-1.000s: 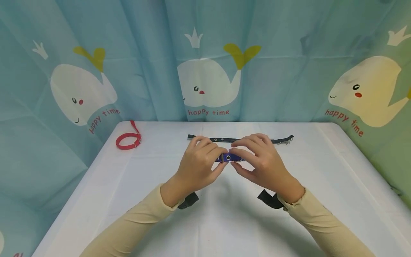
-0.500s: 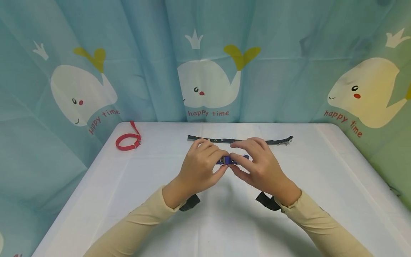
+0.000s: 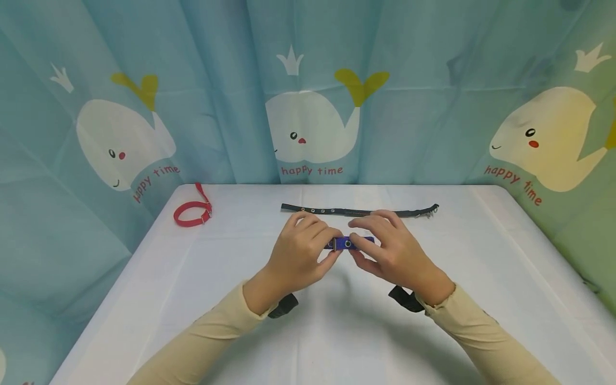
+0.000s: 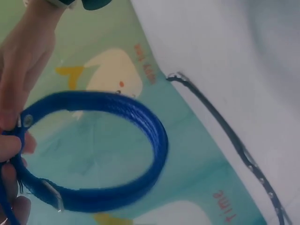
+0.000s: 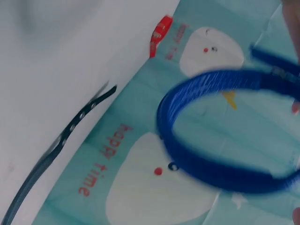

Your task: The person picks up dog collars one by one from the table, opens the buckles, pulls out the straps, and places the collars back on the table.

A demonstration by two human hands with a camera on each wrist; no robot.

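Ring-shaped blue strap (image 4: 103, 199), centre of the head view: woven cloth webbing, finely lined inner face, soft sheen. Silver-toned rectangular metal frame (image 4: 54, 193), lower left of the left wrist view: smooth, shiny. Round metal eyelet (image 4: 28, 121) in the blue webbing: smooth, pale. Long thin black strap (image 3: 358, 212), upper centre of the tabletop: cloth-like, mostly matt; bright metal eyelets (image 5: 72, 126). Red looped strap (image 3: 190, 223), left of the head view: cloth-like, matt; silvery metal fittings. White table cover (image 3: 481, 240): smooth, matt, faintly creased. Printed blue-green curtain (image 3: 231, 107), background: smooth folded cloth, slight sheen. Beige sleeves (image 3: 212, 321): matt cloth, wrinkled.
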